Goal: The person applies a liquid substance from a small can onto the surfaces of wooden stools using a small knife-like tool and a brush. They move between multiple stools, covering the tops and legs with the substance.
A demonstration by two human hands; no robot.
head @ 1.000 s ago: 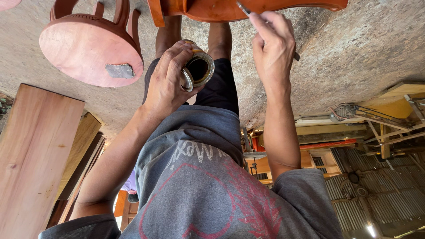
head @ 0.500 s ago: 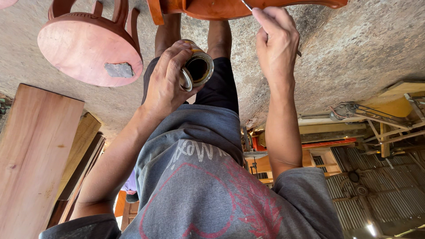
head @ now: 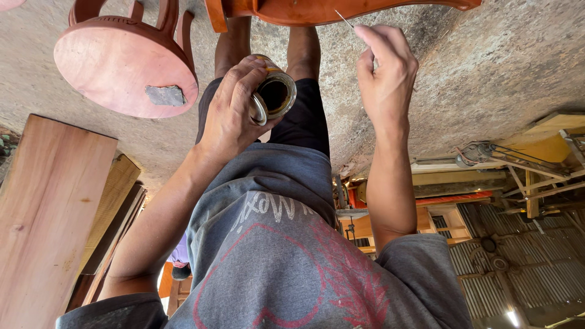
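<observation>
We see both bare arms reaching from the bottom of the frame toward its top, over a grey printed T-shirt (head: 274, 256) that fills the lower centre.

The left hand (head: 234, 113) sits just left of centre in the upper half, its forearm running down to the lower left corner. Its fingers (head: 244, 76) are curled tight around a small round metal tin with a dark inside (head: 275, 94), which is tilted so that its open mouth faces us; the thumb lies along the tin's lower edge. The tin is held in the air in front of the dark shorts (head: 304, 116), touching nothing but the hand.

The right hand (head: 387, 79) is raised higher, right of centre near the top edge, the forearm rising almost straight from the sleeve at lower right. Its fingers are pinched narrow on a thin pale stick (head: 343, 18), whose tip points up and left toward the curved orange-brown wooden furniture piece (head: 341, 9) crossing the top edge. We cannot tell whether the tip touches the wood.

A round reddish wooden stool (head: 122, 70) with a grey patch on its seat stands at upper left on the rough concrete floor (head: 487, 67). Flat wooden boards (head: 49, 213) lie along the left edge.
</observation>
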